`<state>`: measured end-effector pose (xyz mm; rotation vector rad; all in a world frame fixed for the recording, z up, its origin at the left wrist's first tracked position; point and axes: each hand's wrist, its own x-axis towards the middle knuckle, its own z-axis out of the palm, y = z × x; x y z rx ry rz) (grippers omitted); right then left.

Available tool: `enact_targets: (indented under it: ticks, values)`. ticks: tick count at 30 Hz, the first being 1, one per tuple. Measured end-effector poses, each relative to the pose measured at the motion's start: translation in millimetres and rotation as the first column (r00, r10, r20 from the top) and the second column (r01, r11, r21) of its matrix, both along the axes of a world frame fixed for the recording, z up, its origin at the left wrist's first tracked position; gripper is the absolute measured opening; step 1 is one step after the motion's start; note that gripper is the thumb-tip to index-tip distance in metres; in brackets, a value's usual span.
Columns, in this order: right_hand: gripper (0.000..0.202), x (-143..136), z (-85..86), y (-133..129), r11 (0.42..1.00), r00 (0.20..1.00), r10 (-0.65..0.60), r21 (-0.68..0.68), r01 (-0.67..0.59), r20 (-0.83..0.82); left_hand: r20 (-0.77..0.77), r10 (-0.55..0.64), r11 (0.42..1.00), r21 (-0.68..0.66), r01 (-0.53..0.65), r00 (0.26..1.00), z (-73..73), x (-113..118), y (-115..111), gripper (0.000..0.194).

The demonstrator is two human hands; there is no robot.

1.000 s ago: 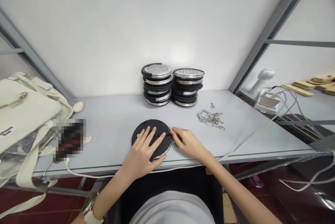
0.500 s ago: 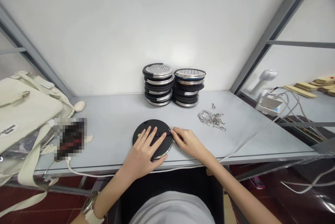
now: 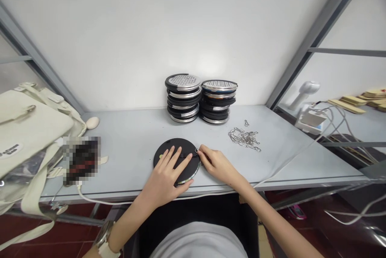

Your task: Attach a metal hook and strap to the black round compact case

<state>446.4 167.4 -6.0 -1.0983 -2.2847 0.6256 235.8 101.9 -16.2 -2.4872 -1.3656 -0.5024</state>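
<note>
A round black disc-shaped case [image 3: 188,145] with a small yellow-green dot lies flat near the front edge of the table. My left hand [image 3: 165,171] rests on top of it, fingers spread, thumb along its near rim. At the right edge of the case, my right hand [image 3: 214,162] pinches a small metal clip [image 3: 196,150] between thumb and forefinger; only its ring end shows. A loose pile of similar metal clips [image 3: 243,137] lies to the right of that hand, with a single clip [image 3: 246,123] just behind the pile.
Two stacks of round black-and-silver cases, a left stack [image 3: 183,105] and a right stack [image 3: 215,107], stand by the wall. On the left are a cream bag [image 3: 33,117], a pixelated dark object [image 3: 83,160] and an egg-shaped item [image 3: 92,123]. A white cable [image 3: 289,161] crosses the right side.
Both hands hold nearly the same pose on the case and the clip. The whole view has shifted very slightly.
</note>
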Motion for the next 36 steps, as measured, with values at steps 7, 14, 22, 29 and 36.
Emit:
enact_targets:
  ticks: [7,14,22,29,36]
  values:
    - [0.022,-0.1,0.6,-0.5,1.0,1.0,-0.007,0.012,0.007,0.022,0.021,-0.008,1.0,0.0,0.008,1.0,0.5,-0.1,-0.1,0.064]
    - [0.023,-0.8,-1.6,-0.1,1.0,1.0,-0.009,0.018,0.009,0.01,0.022,-0.013,1.0,0.009,0.013,1.0,0.2,0.0,-0.5,0.065]
    - [0.026,0.1,-2.4,-2.0,1.0,0.999,0.014,0.016,-0.014,0.031,0.034,0.027,0.999,0.019,-0.028,0.999,-3.4,0.5,2.6,0.065]
    - [0.024,-0.7,-2.0,-1.6,0.999,0.999,-0.028,0.021,0.027,0.023,0.051,0.013,1.0,0.016,-0.013,0.999,-2.1,-1.2,1.9,0.063]
    - [0.025,-0.1,-3.7,0.0,0.999,0.999,-0.012,0.048,0.011,0.031,0.016,-0.026,0.999,0.027,0.025,1.0,-0.7,0.5,-1.9,0.061]
